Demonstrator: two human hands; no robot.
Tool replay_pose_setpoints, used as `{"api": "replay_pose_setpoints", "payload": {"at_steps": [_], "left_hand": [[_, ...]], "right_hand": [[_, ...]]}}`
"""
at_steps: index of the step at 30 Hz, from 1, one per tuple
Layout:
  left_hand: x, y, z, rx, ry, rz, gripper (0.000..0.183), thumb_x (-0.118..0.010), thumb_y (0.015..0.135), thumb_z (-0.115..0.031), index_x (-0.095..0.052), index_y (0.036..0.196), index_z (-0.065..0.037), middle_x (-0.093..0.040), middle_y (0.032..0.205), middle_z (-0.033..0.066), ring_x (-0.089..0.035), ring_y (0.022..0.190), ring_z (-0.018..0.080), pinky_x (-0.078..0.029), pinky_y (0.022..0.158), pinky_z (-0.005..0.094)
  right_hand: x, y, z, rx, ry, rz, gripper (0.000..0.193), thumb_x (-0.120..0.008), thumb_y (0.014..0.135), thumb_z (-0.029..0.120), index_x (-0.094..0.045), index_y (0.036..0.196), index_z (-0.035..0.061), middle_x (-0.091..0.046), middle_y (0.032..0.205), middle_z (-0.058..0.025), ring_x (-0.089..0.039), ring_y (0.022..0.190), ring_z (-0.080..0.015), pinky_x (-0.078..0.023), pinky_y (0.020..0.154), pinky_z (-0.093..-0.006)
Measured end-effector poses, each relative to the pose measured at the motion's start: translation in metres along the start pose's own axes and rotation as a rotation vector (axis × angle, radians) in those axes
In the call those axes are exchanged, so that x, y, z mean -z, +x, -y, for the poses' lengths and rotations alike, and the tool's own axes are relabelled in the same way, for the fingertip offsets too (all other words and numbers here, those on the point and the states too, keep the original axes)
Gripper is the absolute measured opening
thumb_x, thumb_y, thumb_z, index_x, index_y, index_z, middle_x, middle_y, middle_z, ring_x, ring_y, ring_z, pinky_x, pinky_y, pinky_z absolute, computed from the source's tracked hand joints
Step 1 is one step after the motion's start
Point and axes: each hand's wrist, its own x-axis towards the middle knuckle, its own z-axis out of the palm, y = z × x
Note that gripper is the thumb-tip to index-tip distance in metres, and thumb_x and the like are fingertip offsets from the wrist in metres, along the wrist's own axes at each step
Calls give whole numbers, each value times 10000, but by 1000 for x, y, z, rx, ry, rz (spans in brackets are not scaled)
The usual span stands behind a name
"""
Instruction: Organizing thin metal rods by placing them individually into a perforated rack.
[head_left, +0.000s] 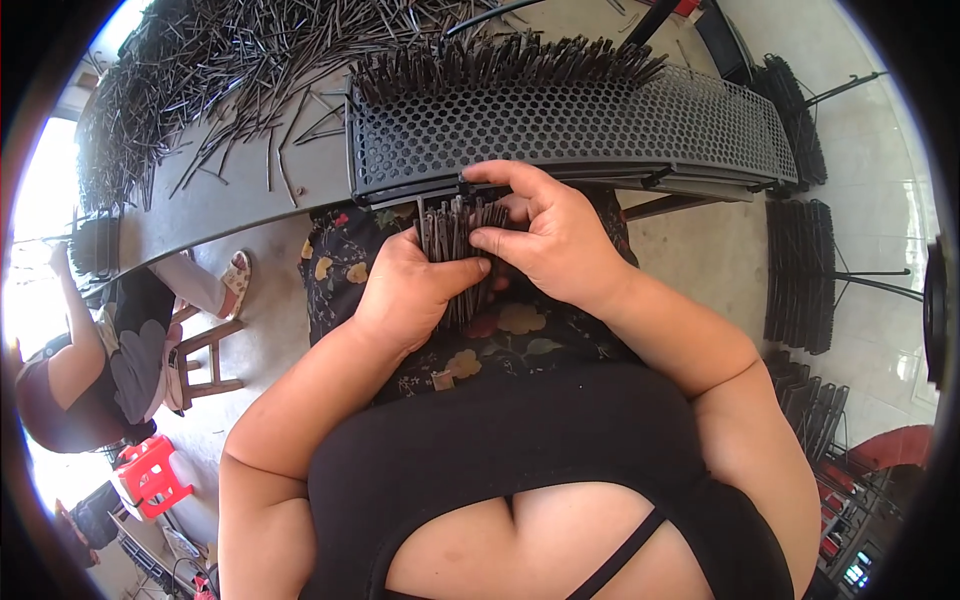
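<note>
Dark rods (440, 232) sit bundled just before the perforated rack (480, 132); our left hand (405, 282) clasps them, our right hand (555, 237) touches their tops, grip unclear. Likely stiff, slippery: we should hold mid-length.

A bundle of thin, dark sticks (450, 230), brown to nearly black, sits in the left hand (410, 282), with the right hand (558, 245) at its right side. The sticks are packed close and run roughly parallel, their far ends uneven and directed toward the near edge of a black perforated rack (560, 130). The left thumb crosses the bundle's middle; the near ends show below it, over a dark floral cloth (520, 320).
</note>
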Motion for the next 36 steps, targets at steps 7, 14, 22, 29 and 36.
{"api": "replay_pose_setpoints", "payload": {"at_steps": [7, 14, 22, 29, 36], "left_hand": [[-2, -2, -3, 65, -9, -21, 237, -645, 852, 58, -620, 1084, 19, -680, 928, 103, -702, 767, 206, -593, 568, 341], [-1, -3, 0, 13, -21, -22, 207, -647, 862, 36, -632, 1068, 16, -687, 912, 94, -703, 761, 198, -595, 592, 340], [2, 1, 3, -87, 157, -74, 164, -677, 848, 10, -658, 1011, 23, -705, 874, 86, -690, 748, 154, -564, 658, 293], [4, 3, 6, -37, 126, -71, 157, -683, 843, 15, -650, 995, 34, -707, 858, 94, -695, 736, 170, -566, 658, 302], [0, 1, 1, 14, 40, -57, 161, -689, 844, 6, -650, 998, 30, -700, 854, 89, -692, 718, 176, -568, 649, 308]], "right_hand": [[-1, 0, -3, 1, 18, -31, 279, -622, 914, -33, -615, 1193, -15, -681, 993, -87, -648, 767, -115, -566, 585, -255], [-2, -1, -2, 65, -77, -1, 272, -647, 901, 44, -625, 1164, -22, -684, 881, -84, -645, 649, -115, -551, 531, -259], [8, 1, -3, 38, -186, 8, 246, -677, 888, 58, -657, 1128, 10, -678, 904, -27, -597, 759, -64, -486, 682, -228], [0, -1, 2, 125, -316, -45, 228, -680, 884, 67, -661, 1101, -1, -676, 897, -18, -576, 739, -67, -490, 671, -232], [0, 3, -3, 108, -227, 13, 139, -617, 916, 50, -626, 1029, -31, -682, 833, -95, -647, 609, -117, -518, 541, -269]]}}
